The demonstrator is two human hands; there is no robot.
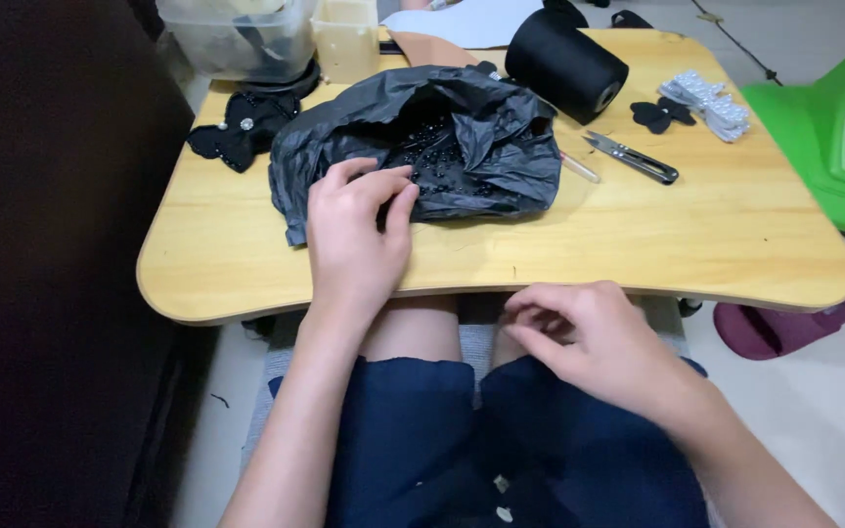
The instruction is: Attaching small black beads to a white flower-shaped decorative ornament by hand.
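Note:
My left hand (356,235) rests on the near edge of a crumpled black plastic bag (422,137) that lies open on a small wooden lap table (638,235). Its fingertips pinch into the bag among several small black beads (430,156); whether a bead is held cannot be told. My right hand (589,337) hovers below the table's front edge, over my lap, with fingers curled together and thumb against them. Nothing can be made out in it.
A big black thread spool (564,61) lies on its side at the back. Thread snips (633,156), black fabric petals (662,114), a white beaded strip (711,101), a black fabric bow (242,127) and clear plastic boxes (246,34) surround the bag. A green appliance (838,127) stands right.

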